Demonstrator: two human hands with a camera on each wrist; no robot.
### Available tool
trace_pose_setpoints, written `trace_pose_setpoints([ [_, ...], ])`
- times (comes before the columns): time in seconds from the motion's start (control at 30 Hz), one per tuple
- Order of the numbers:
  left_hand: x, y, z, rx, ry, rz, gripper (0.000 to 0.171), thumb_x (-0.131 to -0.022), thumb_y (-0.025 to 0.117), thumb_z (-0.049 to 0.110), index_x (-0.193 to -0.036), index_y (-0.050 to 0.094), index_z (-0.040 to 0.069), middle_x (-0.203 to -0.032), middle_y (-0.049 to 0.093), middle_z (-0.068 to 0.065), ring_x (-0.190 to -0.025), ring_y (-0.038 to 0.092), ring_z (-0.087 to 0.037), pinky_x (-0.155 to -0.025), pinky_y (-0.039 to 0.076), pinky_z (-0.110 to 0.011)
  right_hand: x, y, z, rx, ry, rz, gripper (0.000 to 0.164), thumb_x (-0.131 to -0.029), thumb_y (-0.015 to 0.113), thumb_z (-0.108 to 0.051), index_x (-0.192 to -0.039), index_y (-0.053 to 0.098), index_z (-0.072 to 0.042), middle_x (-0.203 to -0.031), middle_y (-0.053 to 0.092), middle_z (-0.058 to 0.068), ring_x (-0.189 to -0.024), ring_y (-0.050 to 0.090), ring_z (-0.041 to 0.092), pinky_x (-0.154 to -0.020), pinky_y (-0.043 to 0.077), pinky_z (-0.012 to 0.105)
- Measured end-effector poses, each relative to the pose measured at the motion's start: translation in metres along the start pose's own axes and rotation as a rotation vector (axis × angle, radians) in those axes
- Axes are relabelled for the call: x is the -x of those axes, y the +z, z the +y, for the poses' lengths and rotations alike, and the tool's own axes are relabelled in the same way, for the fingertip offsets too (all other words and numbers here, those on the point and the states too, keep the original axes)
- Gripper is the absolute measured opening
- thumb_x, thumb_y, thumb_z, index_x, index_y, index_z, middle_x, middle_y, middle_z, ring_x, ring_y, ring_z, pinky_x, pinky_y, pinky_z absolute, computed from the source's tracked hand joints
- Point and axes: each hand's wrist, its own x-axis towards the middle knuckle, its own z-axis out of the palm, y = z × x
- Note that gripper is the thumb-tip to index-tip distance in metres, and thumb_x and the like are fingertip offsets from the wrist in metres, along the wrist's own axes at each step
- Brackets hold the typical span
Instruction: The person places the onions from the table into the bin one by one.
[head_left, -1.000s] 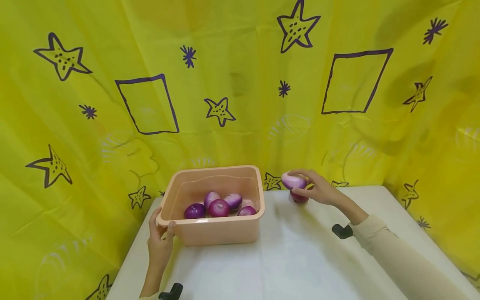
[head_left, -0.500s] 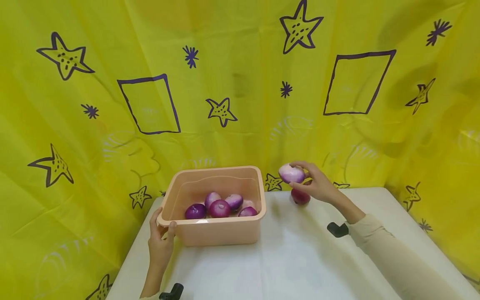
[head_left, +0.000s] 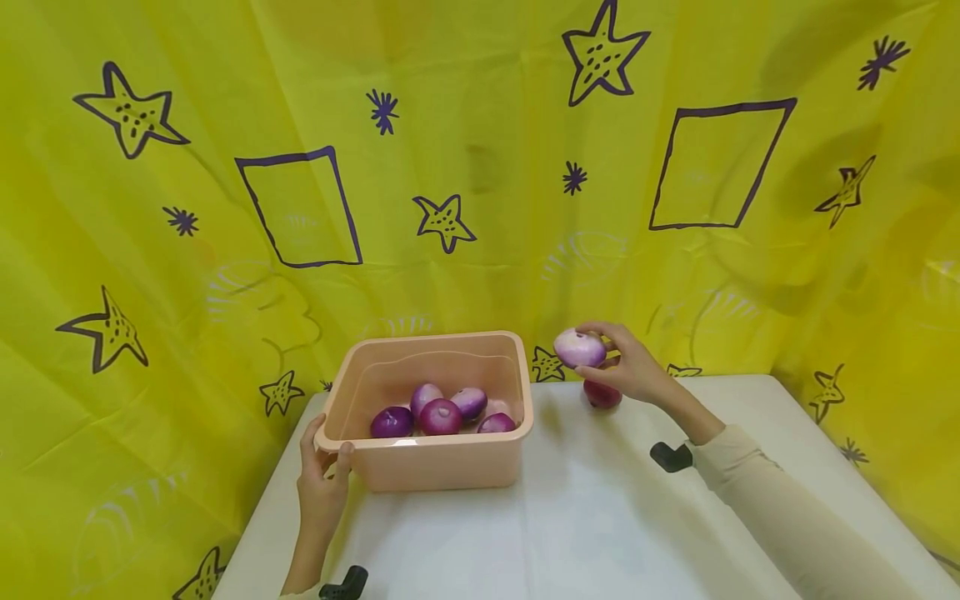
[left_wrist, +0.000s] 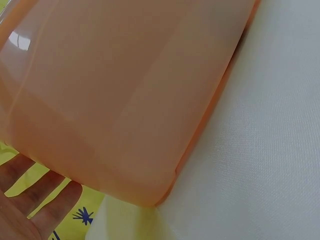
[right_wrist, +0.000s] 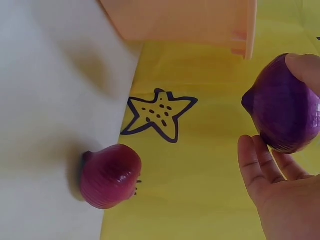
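Observation:
A purple-and-white onion [head_left: 580, 348] is pinched between the thumb and fingers of my right hand [head_left: 633, 367], raised above the table. In the right wrist view this onion [right_wrist: 285, 105] looks deep purple with a pointed tip. Just below it, a redder onion [head_left: 602, 394] rests on the table near its back edge. My left hand [head_left: 322, 492] grips the near left corner of a peach plastic tub [head_left: 442, 465], thumb on the front and fingers at the side. Several purple onions [head_left: 440, 417] lie inside the tub. The left wrist view shows the tub's wall [left_wrist: 125, 100] beside the fingers [left_wrist: 57, 202].
A white-covered table [head_left: 585, 525] bears the tub and the loose onion. Behind and on both sides hangs a yellow curtain [head_left: 487, 167] printed with dark stars and frames, close to the table's back edge. The right hand is to the right of the tub.
My right hand has lifted the onion up and slightly left, away from the redder onion, which stays on the table. The left hand and tub hold still; the view has shifted slightly.

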Motion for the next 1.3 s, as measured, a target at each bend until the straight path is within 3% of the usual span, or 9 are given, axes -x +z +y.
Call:
trace_pose_setpoints([
  [0.2, 0.001, 0.000, 0.001, 0.002, 0.004, -0.002, 0.064, -0.105, 0.058, 0.026, -0.161, 0.027, 0.026, -0.157, 0.044, -0.018, -0.114, 0.061, -0.033, -0.079, 0.050, -0.013, -0.012, -0.003, -0.009, 0.036, -0.028, -0.047, 0.064, -0.085, 0.085, -0.015, -0.141, 0.055, -0.008, -0.138, 0.049, 0.021, -0.110, 0.059, 0.036, -0.085, 0.061, 0.042],
  [0.43, 0.000, 0.000, 0.000, -0.004, 0.002, 0.004, 0.064, -0.105, 0.059, 0.027, -0.160, 0.028, 0.029, -0.156, 0.047, -0.014, -0.105, 0.057, -0.001, -0.078, 0.051, -0.012, -0.039, -0.004, -0.034, 0.087, -0.115, -0.114, 0.061, -0.083, 0.086, -0.014, -0.137, 0.059, -0.008, -0.133, 0.054, 0.018, -0.108, 0.060, 0.036, -0.079, 0.062, 0.034],
  [0.53, 0.000, 0.000, -0.001, 0.005, 0.003, 0.002, 0.064, -0.105, 0.059, 0.026, -0.160, 0.028, 0.029, -0.155, 0.048, -0.015, -0.102, 0.055, 0.006, -0.077, 0.051, -0.013, -0.051, 0.002, -0.045, 0.107, -0.150, -0.154, 0.061, -0.084, 0.086, -0.017, -0.138, 0.059, -0.009, -0.135, 0.055, 0.017, -0.109, 0.062, 0.036, -0.078, 0.062, 0.034],
  [0.8, 0.001, -0.001, -0.001, 0.005, 0.005, 0.004, 0.064, -0.105, 0.058, 0.026, -0.161, 0.027, 0.028, -0.156, 0.047, -0.017, -0.102, 0.054, 0.007, -0.078, 0.051, -0.013, -0.082, 0.030, -0.080, 0.116, -0.209, -0.253, 0.061, -0.083, 0.086, -0.016, -0.138, 0.060, -0.012, -0.137, 0.056, 0.016, -0.114, 0.060, 0.035, -0.087, 0.060, 0.046],
  [1.1, 0.001, -0.001, 0.000, 0.004, -0.022, -0.005, 0.064, -0.105, 0.058, 0.027, -0.161, 0.026, 0.029, -0.158, 0.043, -0.016, -0.104, 0.054, 0.004, -0.079, 0.050, -0.012, -0.103, 0.064, -0.103, 0.153, -0.209, -0.299, 0.060, -0.083, 0.087, -0.024, -0.137, 0.062, -0.015, -0.132, 0.057, 0.014, -0.118, 0.050, 0.031, -0.091, 0.056, 0.043],
  [1.3, 0.001, 0.000, 0.000, 0.001, -0.032, -0.006, 0.064, -0.105, 0.058, 0.028, -0.161, 0.026, 0.030, -0.159, 0.043, -0.014, -0.111, 0.058, -0.014, -0.078, 0.050, -0.012, -0.109, 0.078, -0.109, 0.135, -0.200, -0.315, 0.060, -0.083, 0.087, -0.022, -0.136, 0.062, -0.014, -0.133, 0.055, 0.015, -0.120, 0.048, 0.032, -0.095, 0.055, 0.047],
])
